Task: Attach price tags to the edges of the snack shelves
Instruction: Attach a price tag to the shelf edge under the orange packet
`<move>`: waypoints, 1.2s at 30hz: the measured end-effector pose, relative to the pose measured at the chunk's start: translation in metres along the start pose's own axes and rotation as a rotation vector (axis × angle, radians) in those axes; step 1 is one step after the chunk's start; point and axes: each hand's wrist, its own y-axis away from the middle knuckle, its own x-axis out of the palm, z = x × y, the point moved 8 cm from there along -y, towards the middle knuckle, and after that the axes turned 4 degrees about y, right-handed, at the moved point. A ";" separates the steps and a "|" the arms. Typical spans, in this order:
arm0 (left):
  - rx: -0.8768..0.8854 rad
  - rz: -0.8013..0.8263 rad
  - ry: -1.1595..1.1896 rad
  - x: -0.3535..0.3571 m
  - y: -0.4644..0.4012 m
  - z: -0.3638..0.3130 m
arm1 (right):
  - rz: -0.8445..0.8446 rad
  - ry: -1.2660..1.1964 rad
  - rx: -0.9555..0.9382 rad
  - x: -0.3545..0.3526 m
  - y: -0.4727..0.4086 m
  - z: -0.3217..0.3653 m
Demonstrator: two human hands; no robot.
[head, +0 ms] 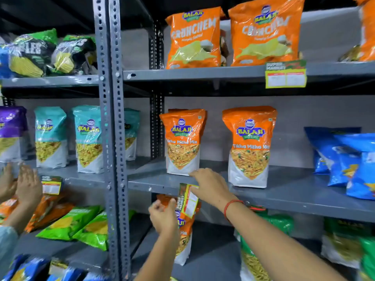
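right hand [211,186] pinches the price tag [188,200] at the middle shelf edge [284,197], left hand [163,217] loosely curled, empty; next, press it flat.

Bare forearms (no sleeves), a thin red thread bracelet [233,205] circling the right wrist.

I saw grey steel shelves on a perforated upright [110,126]. The upper shelf [194,73] carried two orange Crunchem bags [194,37], a price tag [285,75] stuck on its front edge. The middle shelf [284,191] held two upright Tikha Mitha Mix pouches [249,147] and blue bags [349,161] at right. The left bay's shelf [60,171] held teal pouches [50,136].
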 end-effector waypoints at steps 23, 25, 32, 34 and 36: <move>-0.159 0.136 0.270 0.010 -0.024 0.046 | -0.219 -0.397 0.169 0.036 0.006 -0.014; -0.070 0.146 0.203 0.002 -0.030 0.032 | -0.287 -0.493 0.229 0.034 0.015 -0.018; 0.294 0.129 -0.016 -0.014 -0.032 -0.028 | -0.417 -0.665 0.362 0.034 0.034 -0.025; 0.356 0.126 -0.085 -0.017 -0.031 -0.032 | -0.410 -0.654 0.407 0.041 0.041 -0.025; 0.397 0.120 -0.164 -0.021 -0.029 -0.031 | -0.386 -0.634 0.450 0.051 0.049 -0.025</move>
